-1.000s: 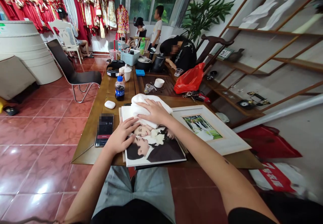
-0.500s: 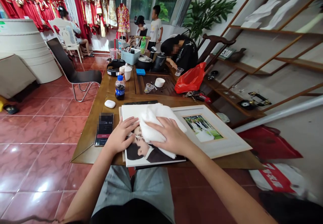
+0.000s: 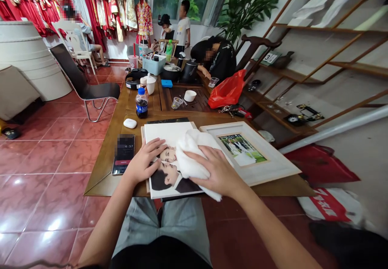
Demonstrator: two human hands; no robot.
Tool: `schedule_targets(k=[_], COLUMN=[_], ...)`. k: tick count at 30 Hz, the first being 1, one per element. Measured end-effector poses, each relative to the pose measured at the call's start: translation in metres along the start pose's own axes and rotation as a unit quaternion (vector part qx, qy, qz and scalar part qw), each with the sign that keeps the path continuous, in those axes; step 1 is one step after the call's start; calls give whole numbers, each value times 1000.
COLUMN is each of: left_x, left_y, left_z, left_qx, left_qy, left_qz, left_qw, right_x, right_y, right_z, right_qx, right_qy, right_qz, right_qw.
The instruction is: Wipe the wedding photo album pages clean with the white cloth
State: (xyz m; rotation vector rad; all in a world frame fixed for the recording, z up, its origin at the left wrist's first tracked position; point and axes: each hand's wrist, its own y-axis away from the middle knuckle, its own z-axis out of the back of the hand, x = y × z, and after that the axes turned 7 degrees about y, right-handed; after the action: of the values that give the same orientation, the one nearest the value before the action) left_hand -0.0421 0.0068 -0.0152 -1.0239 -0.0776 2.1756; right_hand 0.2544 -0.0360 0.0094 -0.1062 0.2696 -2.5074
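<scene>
A large wedding portrait print (image 3: 165, 133) of two people lies on the wooden table (image 3: 104, 182), its upper part white. My left hand (image 3: 142, 160) rests flat on its left edge, fingers apart. My right hand (image 3: 216, 170) presses a crumpled white cloth (image 3: 190, 160) onto the print's right side, and the cloth hides that part of the picture. To the right, a white-matted framed wedding photo (image 3: 251, 156) lies flat, partly under or against the print's edge. A black phone (image 3: 123, 154) lies just left of my left hand.
Farther along the table stand a cola bottle (image 3: 142, 103), a white earbud case (image 3: 130, 123), a wooden tea tray (image 3: 188, 101) and a red plastic bag (image 3: 226, 90). A person (image 3: 218, 57) leans over the far end. A black chair (image 3: 87, 89) stands left.
My right hand and the cloth have slid down and rightward across the print, uncovering more of its white upper part. My left hand has stayed nearly still.
</scene>
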Motion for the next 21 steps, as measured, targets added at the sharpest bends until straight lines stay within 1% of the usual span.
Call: schedule_targets(k=[3, 6, 9, 12, 14, 16, 18, 21], left_x=[1, 2, 2, 2, 0, -1, -2, -1], left_y=[0, 0, 0, 0, 0, 0, 0, 0], left_z=[0, 0, 1, 2, 3, 3, 3, 2], left_qx=[5, 7, 8, 11, 12, 10, 7, 5], left_qy=[-1, -1, 3, 8, 9, 8, 7, 5], left_qz=[-3, -5, -4, 0, 5, 10, 12, 11], left_qw=[1000, 1000, 1000, 1000, 1000, 1000, 1000, 1000], right_x=[-14, -25, -33, -41, -44, -46, -45, -40], right_y=[-30, -65, -97, -120, -128, -131, -127, -111], right_z=[-3, -5, -9, -14, -16, -18, -18, -17], right_qx=[14, 24, 21, 11, 6, 3, 1, 1], right_qy=[-5, -11, -10, -8, -9, -11, -11, -10], right_qz=[-47, -70, -94, -113, -123, -128, -128, -122], right_qw=[999, 997, 995, 993, 992, 992, 992, 992])
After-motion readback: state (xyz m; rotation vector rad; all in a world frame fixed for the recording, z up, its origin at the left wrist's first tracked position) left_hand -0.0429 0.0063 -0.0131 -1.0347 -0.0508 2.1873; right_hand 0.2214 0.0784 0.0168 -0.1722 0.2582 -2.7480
